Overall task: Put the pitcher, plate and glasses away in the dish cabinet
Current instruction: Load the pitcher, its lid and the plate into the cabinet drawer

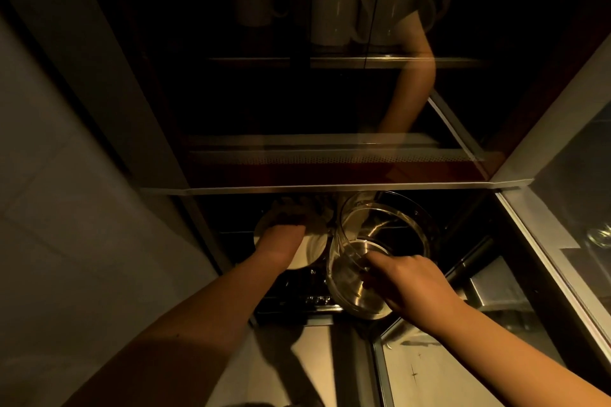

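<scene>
In dim light, my right hand [406, 284] grips a clear glass pitcher [373, 251] near its base, tilted with its mouth pointing away into the low cabinet opening. My left hand [281, 238] rests on a white plate [310, 251] just left of the pitcher, fingers over the plate's far side. Both sit under a shelf edge [330, 190]. No drinking glasses show near my hands.
Behind the glass front above, white mugs [327, 6] stand on an upper shelf, and my arm is reflected in the pane. An open glass cabinet door [562, 208] hangs at the right. A pale wall [66, 208] runs along the left.
</scene>
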Demonstrator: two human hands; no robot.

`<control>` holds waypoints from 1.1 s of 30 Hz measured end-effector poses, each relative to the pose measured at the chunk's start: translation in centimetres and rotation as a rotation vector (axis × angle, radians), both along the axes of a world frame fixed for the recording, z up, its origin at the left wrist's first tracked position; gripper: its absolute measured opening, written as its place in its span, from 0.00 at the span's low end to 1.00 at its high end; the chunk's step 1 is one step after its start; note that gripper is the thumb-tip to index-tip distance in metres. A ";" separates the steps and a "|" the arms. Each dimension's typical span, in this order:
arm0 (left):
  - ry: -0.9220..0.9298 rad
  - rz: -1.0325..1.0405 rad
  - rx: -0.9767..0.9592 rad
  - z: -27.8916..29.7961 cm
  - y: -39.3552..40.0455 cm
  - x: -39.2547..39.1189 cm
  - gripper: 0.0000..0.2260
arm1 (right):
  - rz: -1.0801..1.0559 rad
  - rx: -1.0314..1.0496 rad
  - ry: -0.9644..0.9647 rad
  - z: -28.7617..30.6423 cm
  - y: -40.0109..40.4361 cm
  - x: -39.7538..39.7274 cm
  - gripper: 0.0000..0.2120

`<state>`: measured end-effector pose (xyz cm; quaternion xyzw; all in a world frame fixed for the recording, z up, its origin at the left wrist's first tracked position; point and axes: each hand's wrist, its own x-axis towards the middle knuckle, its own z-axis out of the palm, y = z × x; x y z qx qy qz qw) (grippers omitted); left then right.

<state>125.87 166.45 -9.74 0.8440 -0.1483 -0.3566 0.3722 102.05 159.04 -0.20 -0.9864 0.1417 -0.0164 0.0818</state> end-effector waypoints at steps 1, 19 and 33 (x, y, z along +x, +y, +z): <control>0.016 -0.009 0.000 -0.2 0.0 0.1 0.27 | 0.001 0.005 -0.005 0.0 0.0 -0.1 0.18; -0.135 -0.079 0.075 2.1 -1.4 0.7 0.33 | -0.021 0.006 -0.010 0.5 -0.2 0.0 0.18; -0.897 -0.755 0.368 0.7 2.6 -1.5 0.21 | -0.029 0.021 -0.012 1.0 -0.1 -0.1 0.17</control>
